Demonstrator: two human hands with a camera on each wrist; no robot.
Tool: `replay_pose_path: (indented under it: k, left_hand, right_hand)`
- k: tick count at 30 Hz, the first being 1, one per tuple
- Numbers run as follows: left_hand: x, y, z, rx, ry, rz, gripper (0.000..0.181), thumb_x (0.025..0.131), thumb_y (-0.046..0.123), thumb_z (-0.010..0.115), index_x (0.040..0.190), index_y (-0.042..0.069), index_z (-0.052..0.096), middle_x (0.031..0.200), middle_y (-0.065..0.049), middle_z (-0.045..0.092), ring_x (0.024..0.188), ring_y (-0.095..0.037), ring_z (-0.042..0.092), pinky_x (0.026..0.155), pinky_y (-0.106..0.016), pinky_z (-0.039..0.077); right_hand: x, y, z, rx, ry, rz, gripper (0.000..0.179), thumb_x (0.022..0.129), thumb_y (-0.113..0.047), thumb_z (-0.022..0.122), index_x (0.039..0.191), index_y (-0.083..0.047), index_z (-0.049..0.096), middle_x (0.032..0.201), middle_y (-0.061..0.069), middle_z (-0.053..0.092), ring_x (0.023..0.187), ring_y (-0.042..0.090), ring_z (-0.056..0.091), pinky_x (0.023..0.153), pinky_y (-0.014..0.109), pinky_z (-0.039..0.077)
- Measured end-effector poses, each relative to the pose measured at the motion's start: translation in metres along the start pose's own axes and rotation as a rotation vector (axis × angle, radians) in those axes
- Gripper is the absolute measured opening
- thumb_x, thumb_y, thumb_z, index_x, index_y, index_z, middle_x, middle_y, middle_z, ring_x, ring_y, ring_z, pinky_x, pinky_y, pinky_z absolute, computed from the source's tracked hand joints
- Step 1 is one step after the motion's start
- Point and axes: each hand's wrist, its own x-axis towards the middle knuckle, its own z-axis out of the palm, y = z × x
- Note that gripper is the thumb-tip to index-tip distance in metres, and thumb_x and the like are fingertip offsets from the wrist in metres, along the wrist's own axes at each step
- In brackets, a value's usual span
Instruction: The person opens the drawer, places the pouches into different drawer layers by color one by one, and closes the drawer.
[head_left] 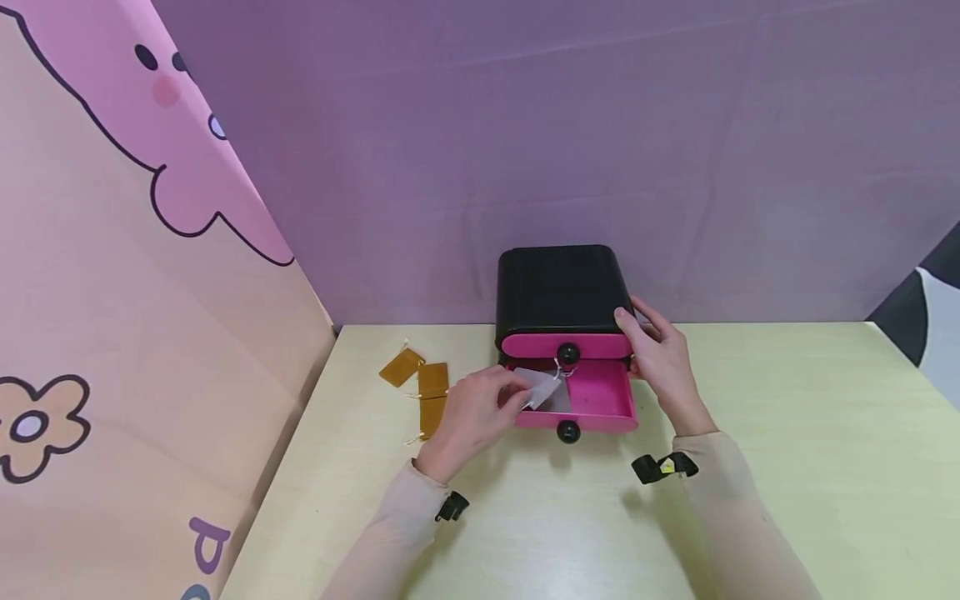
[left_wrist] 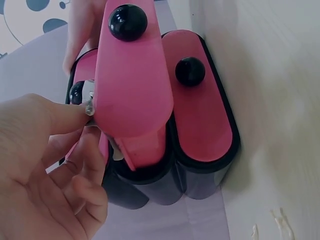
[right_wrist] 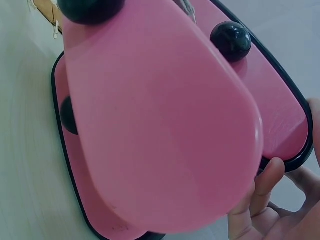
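Observation:
A black cabinet with pink drawer fronts (head_left: 562, 287) stands at the table's back edge. Its middle drawer (head_left: 607, 392) is pulled out. Over the left part of that drawer, my left hand (head_left: 476, 410) pinches a small whitish drawstring pouch (head_left: 546, 390) between thumb and fingers. Beneath it, a flat grey piece (head_left: 561, 403) lies in the drawer. My right hand (head_left: 663, 358) grips the cabinet's right side, thumb near the top edge. In the left wrist view, the drawer front (left_wrist: 132, 85) hides most of the pouch. Fingers (right_wrist: 270, 182) touch the cabinet's side in the right wrist view.
Three golden-brown drawstring pouches (head_left: 432, 380) lie on the table left of the cabinet, near my left hand. The bottom drawer (left_wrist: 200, 110) is closed, with a black knob (left_wrist: 190, 71). A purple cloth backdrop (head_left: 420, 167) rises behind the table, and a printed panel (head_left: 150, 333) stands at left.

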Motion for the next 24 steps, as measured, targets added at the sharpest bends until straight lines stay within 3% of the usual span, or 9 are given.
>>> replay_pose_path:
  k: [16, 24]
  left_hand:
    - [0.017, 0.001, 0.019, -0.017, -0.018, -0.042, 0.018, 0.1, 0.028, 0.075, 0.114, 0.02, 0.084, 0.101, 0.002, 0.078, 0.074, -0.009, 0.057, 0.062, -0.021, 0.043]
    - [0.026, 0.011, 0.023, 0.024, -0.054, -0.1, 0.017, 0.099, 0.03, 0.077, 0.111, 0.023, 0.085, 0.102, 0.006, 0.081, 0.072, -0.008, 0.057, 0.058, -0.021, 0.041]
  right_hand:
    - [0.0, 0.001, 0.0, 0.0, 0.008, -0.002, 0.073, 0.103, -0.06, 0.057, 0.167, -0.032, 0.035, 0.127, 0.002, 0.056, 0.056, 0.009, 0.048, 0.061, 0.023, 0.057]
    - [0.0, -0.001, -0.004, 0.01, 0.014, 0.011, 0.073, 0.103, -0.06, 0.058, 0.167, -0.032, 0.037, 0.115, -0.006, 0.056, 0.055, 0.008, 0.047, 0.06, 0.023, 0.057]
